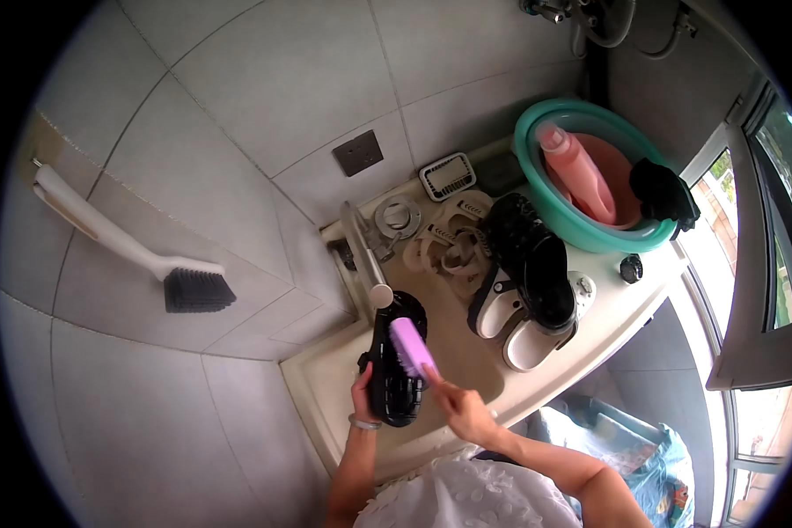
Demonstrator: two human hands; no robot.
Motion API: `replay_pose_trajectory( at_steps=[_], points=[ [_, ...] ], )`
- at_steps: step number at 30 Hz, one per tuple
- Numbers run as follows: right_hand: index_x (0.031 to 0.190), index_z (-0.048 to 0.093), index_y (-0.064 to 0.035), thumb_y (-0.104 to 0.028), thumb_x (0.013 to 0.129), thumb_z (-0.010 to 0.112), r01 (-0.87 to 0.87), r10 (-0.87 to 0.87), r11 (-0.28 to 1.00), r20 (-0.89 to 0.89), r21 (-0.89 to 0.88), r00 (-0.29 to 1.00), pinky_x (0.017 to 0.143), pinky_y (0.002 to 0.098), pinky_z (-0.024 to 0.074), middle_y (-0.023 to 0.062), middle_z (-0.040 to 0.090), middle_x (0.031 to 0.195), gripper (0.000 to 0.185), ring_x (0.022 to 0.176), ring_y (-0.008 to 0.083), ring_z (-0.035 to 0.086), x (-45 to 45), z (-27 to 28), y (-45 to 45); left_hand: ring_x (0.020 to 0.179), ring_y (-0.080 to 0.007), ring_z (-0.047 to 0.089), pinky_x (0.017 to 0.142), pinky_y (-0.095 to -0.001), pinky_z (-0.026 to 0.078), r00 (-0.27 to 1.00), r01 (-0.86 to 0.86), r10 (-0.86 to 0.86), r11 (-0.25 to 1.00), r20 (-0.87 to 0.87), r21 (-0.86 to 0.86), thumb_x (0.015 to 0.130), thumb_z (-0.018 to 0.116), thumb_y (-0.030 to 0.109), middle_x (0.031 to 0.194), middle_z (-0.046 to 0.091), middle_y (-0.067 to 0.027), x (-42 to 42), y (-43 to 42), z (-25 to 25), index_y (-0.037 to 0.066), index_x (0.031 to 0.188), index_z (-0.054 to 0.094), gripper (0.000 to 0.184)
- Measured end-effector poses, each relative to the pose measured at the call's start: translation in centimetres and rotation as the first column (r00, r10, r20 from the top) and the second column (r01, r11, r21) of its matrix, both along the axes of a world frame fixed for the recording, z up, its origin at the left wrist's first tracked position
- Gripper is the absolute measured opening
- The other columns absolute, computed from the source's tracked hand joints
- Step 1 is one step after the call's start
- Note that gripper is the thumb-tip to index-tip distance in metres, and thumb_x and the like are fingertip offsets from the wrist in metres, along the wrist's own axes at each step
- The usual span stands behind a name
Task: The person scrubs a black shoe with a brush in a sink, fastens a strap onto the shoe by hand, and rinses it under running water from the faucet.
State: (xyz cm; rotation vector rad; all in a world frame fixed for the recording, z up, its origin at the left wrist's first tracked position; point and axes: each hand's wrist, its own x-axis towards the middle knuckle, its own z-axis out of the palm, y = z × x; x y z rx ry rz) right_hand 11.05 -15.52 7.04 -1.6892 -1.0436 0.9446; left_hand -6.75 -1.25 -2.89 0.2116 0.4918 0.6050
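Observation:
My left hand is closed round the side of a black clog, held over the cream sink basin with its toe end under the faucet. My right hand grips a purple scrub brush, its bristles against the clog. My fingers partly hide the brush's near end. Right of them, on the sink's side, sit another black clog, a pair of white clogs with dark trim, and beige strappy sandals.
A green basin at the back right holds a pink bottle and dark cloth. A soap dish stands by the wall. A long-handled brush hangs at left. An open window is at right.

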Motion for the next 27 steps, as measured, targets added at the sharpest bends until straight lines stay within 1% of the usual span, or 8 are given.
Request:
replay_pose_trajectory(
  at_steps=[4, 8, 13, 15, 18, 22, 24, 27],
  points=[
    [0.134, 0.051, -0.0171, -0.018, 0.094, 0.047, 0.073, -0.07, 0.997, 0.101, -0.029, 0.992, 0.061, 0.0425, 0.047, 0.0261, 0.059, 0.074, 0.04, 0.067, 0.0415, 0.061, 0.7, -3.8, 5.6, 0.106, -0.0254, 0.061, 0.095, -0.0382, 0.048, 0.998, -0.005, 0.0, 0.997, -0.061, -0.071, 0.098, 0.047, 0.03, 0.119, 0.063, -0.011, 1.6, -2.0, 1.4, 0.003, 0.13, 0.05, 0.042],
    [0.132, 0.053, -0.0135, -0.021, 0.094, 0.047, 0.118, -0.113, 0.989, 0.061, -0.088, 0.992, 0.057, 0.0431, 0.0458, 0.024, 0.059, 0.069, 0.038, 0.059, 0.0361, 0.061, 2.4, -3.8, 7.8, 0.109, -0.0253, 0.059, 0.099, -0.0376, 0.045, 0.999, 0.013, -0.013, 1.0, -0.043, 0.009, 0.098, 0.048, 0.027, 0.121, 0.061, -0.012, 0.9, -1.9, 1.1, 0.002, 0.131, 0.05, 0.041],
    [0.131, 0.053, -0.0095, -0.025, 0.096, 0.047, 0.097, -0.11, 0.977, 0.06, 0.192, 0.992, 0.056, 0.0413, 0.0463, 0.0243, 0.056, 0.065, 0.038, 0.056, 0.0307, 0.061, -0.6, -4.6, 5.9, 0.107, -0.0264, 0.061, 0.096, -0.0392, 0.048, 1.0, 0.011, -0.011, 0.999, 0.006, -0.031, 0.098, 0.048, 0.029, 0.12, 0.062, -0.0131, 0.1, -0.7, 0.3, 0.002, 0.132, 0.048, 0.044],
    [0.131, 0.053, -0.0116, -0.029, 0.098, 0.045, 0.1, -0.096, 0.99, 0.051, -0.098, 0.994, 0.058, 0.0403, 0.0466, 0.022, 0.055, 0.065, 0.038, 0.057, 0.0254, 0.059, 2.3, -7.3, 8.5, 0.107, -0.026, 0.06, 0.096, -0.0398, 0.047, 0.985, 0.004, -0.002, 1.0, -0.172, 0.013, 0.098, 0.044, 0.034, 0.118, 0.062, -0.0137, 0.1, -1.6, 0.3, 0.002, 0.131, 0.049, 0.046],
    [0.133, 0.051, -0.016, -0.032, 0.099, 0.044, 0.1, -0.1, 0.99, 0.003, -0.103, 0.995, 0.06, 0.0381, 0.0471, 0.0182, 0.054, 0.066, 0.039, 0.06, 0.0173, 0.054, 2.1, -5.7, 8.0, 0.106, -0.0261, 0.061, 0.095, -0.0393, 0.047, 0.983, -0.033, 0.042, 0.998, -0.178, 0.055, 0.098, 0.045, 0.034, 0.118, 0.062, -0.0129, 0.2, -1.3, 1.5, 0.002, 0.131, 0.049, 0.046],
    [0.137, 0.049, -0.018, -0.026, 0.097, 0.047, 0.077, -0.077, 0.997, -0.016, 0.003, 0.997, 0.071, 0.0339, 0.0488, 0.0192, 0.058, 0.081, 0.041, 0.071, 0.0201, 0.058, -1.0, -3.9, 5.7, 0.103, -0.0262, 0.062, 0.094, -0.038, 0.048, 0.989, -0.056, 0.053, 0.998, -0.137, -0.016, 0.098, 0.045, 0.034, 0.117, 0.063, -0.0121, -0.1, -1.1, 0.8, 0.002, 0.129, 0.05, 0.045],
    [0.135, 0.048, -0.0147, -0.026, 0.097, 0.045, 0.085, -0.078, 0.983, 0.052, -0.16, 0.996, 0.061, 0.0392, 0.0468, 0.0231, 0.057, 0.075, 0.04, 0.063, 0.027, 0.061, 1.1, -5.7, 8.1, 0.103, -0.0268, 0.062, 0.094, -0.0375, 0.048, 0.993, -0.027, 0.025, 1.0, -0.116, -0.014, 0.098, 0.044, 0.036, 0.116, 0.063, -0.0123, 0.3, -1.3, 1.5, 0.002, 0.129, 0.051, 0.046],
    [0.135, 0.048, -0.0157, -0.024, 0.096, 0.046, 0.128, -0.126, 0.991, 0.043, -0.04, 0.991, 0.061, 0.0414, 0.0475, 0.0249, 0.057, 0.074, 0.04, 0.066, 0.0272, 0.063, 1.5, -7.6, 8.2, 0.103, -0.027, 0.062, 0.093, -0.0372, 0.048, 0.973, -0.068, 0.067, 0.998, -0.221, 0.002, 0.098, 0.044, 0.036, 0.116, 0.064, -0.0124, -0.2, -1.2, 0.8, 0.002, 0.128, 0.052, 0.046]
  ],
)
